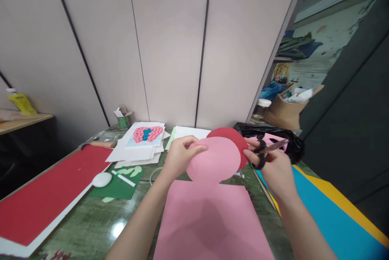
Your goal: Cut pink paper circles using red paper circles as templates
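My left hand pinches the upper left edge of a pink paper circle, held up over the table. Behind the pink circle sits a red paper circle, its upper right part showing. My right hand grips black-handled scissors, blades pointing right, away from the circles; its fingertips touch the red circle's edge. Below both hands lies a large pink paper sheet on the green marbled table.
A red sheet on a white board lies at left. White papers with a pink and blue heart craft, a green sheet with cut leaves, a white oval object, blue and yellow sheets at right, a black bag behind.
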A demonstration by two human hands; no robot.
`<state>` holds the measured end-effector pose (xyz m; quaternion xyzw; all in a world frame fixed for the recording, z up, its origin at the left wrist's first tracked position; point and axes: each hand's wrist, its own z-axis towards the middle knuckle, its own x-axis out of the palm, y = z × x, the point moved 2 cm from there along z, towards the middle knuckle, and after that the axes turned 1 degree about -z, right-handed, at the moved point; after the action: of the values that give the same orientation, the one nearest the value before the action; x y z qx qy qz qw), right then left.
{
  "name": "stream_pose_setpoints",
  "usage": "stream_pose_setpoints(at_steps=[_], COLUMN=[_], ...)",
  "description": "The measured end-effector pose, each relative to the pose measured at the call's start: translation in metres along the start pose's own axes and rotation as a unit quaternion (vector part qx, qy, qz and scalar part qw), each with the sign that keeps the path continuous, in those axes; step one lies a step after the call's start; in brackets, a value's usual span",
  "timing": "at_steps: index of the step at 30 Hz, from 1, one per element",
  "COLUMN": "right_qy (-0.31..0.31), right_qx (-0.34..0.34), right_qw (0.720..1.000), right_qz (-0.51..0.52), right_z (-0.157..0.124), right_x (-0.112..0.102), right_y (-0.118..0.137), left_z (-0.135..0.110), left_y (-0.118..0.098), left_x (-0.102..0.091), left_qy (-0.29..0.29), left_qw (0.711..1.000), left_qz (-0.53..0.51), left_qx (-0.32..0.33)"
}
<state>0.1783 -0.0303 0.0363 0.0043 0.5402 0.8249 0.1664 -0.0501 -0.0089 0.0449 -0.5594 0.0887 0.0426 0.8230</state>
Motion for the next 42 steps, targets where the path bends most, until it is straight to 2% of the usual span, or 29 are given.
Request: stream_pose_setpoints(at_steps=[4, 9, 14, 20, 25, 31, 39, 42], right_qy=[-0.002, 0.003, 0.008, 0.002, 0.001, 0.001, 0.002, 0.032], right_qx=[0.004, 0.007, 0.013, 0.018, 0.007, 0.015, 0.007, -0.016], right_qw=[1.0, 1.0, 1.0, 1.0, 1.0, 1.0, 1.0, 0.998], right_qz=[-0.004, 0.008, 0.014, 0.008, -0.007, -0.011, -0.024, -0.049], right_z=[0.0, -0.002, -0.001, 0.0, -0.001, -0.001, -0.001, -0.001], right_x=[0.0, 0.001, 0.002, 0.002, 0.001, 0.002, 0.002, 0.002], right_y=[0.0, 0.002, 0.001, -0.002, 0.001, -0.001, -0.005, -0.003], left_z=[0.0, 0.001, 0.001, 0.003, 0.004, 0.005, 0.004, 0.003], left_y=[0.001, 0.003, 0.004, 0.005, 0.01, 0.012, 0.009, 0.008], left_x=[0.0, 0.0, -0.001, -0.005, -0.007, -0.002, -0.002, -0.001], left_qy=[-0.003, -0.014, -0.041, -0.071, -0.03, 0.035, 0.078, 0.102], left_qw=[0.998, 0.995, 0.995, 0.997, 0.997, 0.978, 0.972, 0.976], left_qz=[0.068, 0.095, 0.093, 0.042, -0.062, -0.2, -0.22, -0.188], left_qx=[0.0, 0.008, 0.01, 0.013, -0.024, -0.037, -0.037, -0.047])
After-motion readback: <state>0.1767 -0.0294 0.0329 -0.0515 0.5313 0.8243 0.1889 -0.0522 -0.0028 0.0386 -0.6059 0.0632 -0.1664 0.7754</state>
